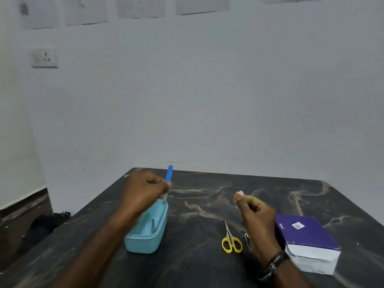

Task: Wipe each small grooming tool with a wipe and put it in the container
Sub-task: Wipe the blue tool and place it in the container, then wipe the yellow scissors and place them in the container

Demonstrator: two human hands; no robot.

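Teal container [145,235] holds metal tool [153,225].

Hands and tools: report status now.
Left hand holds blue-handled tool above container. Right hand pinches wipe. Scissors and nail clipper wait on table. Nothing blocking.

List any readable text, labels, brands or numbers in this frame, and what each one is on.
No text can be read.
Purple box: small white mark near the top's left corner, too blurred to read.
Same box: white square sticker, looks like a code, too small to read.
Box's white front side: faint grey print, blurred.
Papers on the wall: no print can be made out.
Teal container, scissors: no visible text.
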